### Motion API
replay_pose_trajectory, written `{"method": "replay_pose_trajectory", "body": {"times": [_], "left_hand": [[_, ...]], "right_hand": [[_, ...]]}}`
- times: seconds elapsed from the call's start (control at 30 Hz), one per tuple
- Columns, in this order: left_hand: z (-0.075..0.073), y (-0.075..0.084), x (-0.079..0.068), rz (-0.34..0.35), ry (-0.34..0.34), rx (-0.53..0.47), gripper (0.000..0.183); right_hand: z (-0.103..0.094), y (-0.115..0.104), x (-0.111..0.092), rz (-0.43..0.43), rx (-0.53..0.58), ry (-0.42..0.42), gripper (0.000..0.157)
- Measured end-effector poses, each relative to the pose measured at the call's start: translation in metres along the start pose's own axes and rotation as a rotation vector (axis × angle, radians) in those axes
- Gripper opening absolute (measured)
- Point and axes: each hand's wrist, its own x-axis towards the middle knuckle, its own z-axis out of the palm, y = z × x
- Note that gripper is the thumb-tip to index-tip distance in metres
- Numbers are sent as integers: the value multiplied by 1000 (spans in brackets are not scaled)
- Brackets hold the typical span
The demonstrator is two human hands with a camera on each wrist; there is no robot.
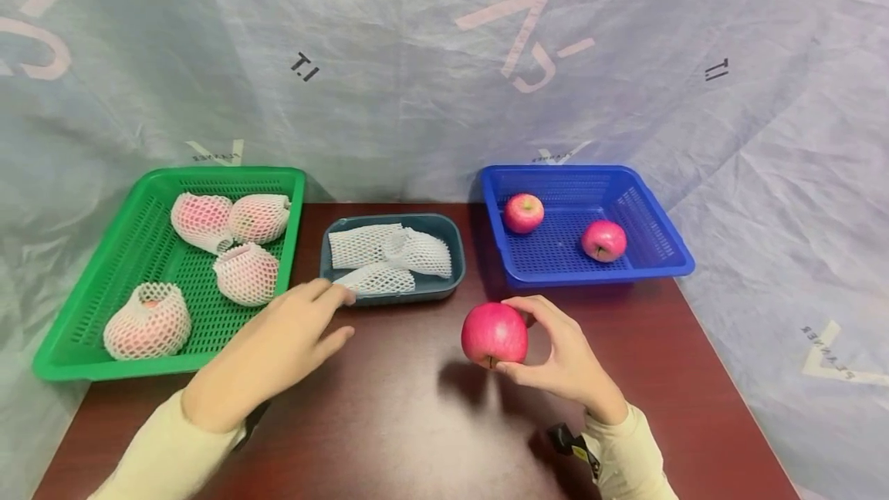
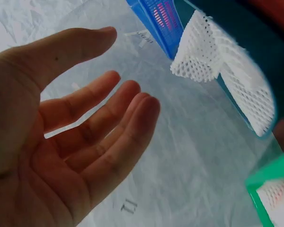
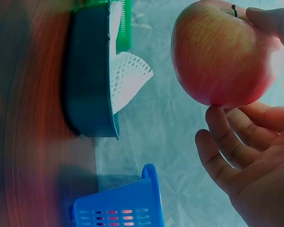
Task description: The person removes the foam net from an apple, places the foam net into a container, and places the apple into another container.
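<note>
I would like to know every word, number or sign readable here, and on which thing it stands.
"T.I": twice in the head view, on the hanging sheet.
"PLANNER": small, seemingly reversed, beside pale V-shapes, same sheet.
Large pink characters, same sheet: unclear.
Yellow label on the black wrist device: too small to read.

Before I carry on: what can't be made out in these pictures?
Head: the green basket's near right corner, hidden by the left hand.
Head: most skin of the nearest wrapped fruit, under its foam net.
Right wrist: part of the held apple, behind the right hand; the rest of the blue basket, cut off by the bottom edge.
</note>
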Motion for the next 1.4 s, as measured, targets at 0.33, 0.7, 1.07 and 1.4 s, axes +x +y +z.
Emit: {"method": "replay_pose_trajectory", "body": {"times": [0.33,0.7,1.07,1.4], "left_hand": [[-6,-10,-26,-82,-11,-42,31],[-9,-16,-33,-109,5,-63,31],[-10,-21,-46,-163,10,-42,31],[-16,-19,-56,-236,-38,-48,32]], "right_hand": [[-3,-10,11,4,-25,-8,75],[-70,26,48,39,-287,-35,71],[-143,119,135,403,-639,-258,64],[-140,196,158,671,-658,-429,53]]}}
